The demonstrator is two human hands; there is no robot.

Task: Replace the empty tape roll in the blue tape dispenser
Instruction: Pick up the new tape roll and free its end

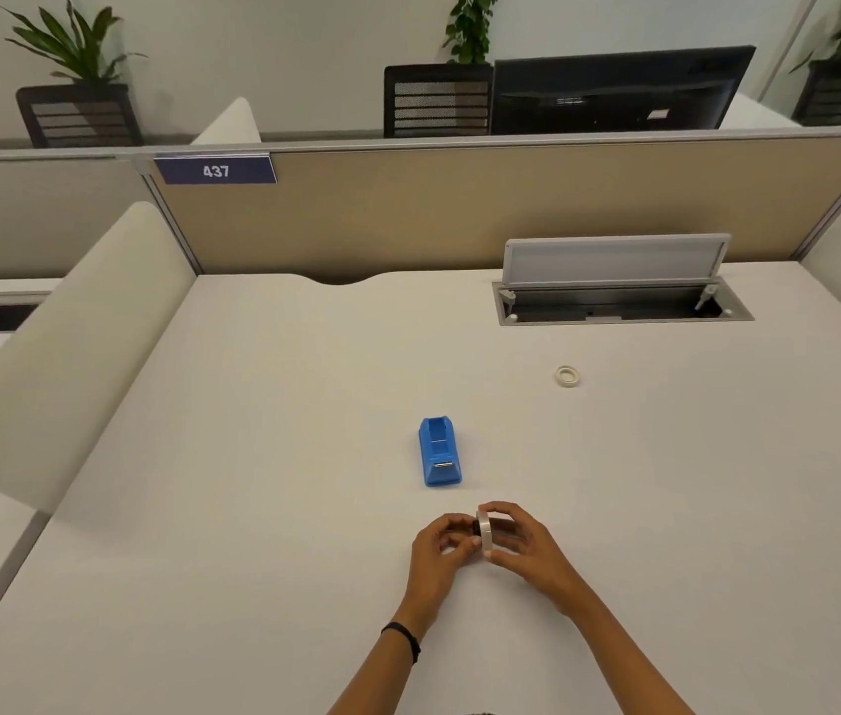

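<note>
The blue tape dispenser (440, 451) stands on the white desk (253, 456) with its roll bay showing no roll. Just in front of it, my right hand (521, 547) holds a white tape roll (484, 531) on edge. My left hand (441, 547) pinches a small dark piece (473, 528) against the roll's left side; I cannot tell what it is. A second, thin whitish roll (567, 376) lies flat on the desk, far right of the dispenser.
An open cable hatch (619, 296) with its raised lid sits at the back right of the desk. A beige partition (459, 209) closes the far edge, and cream side screens (62, 348) flank the desk.
</note>
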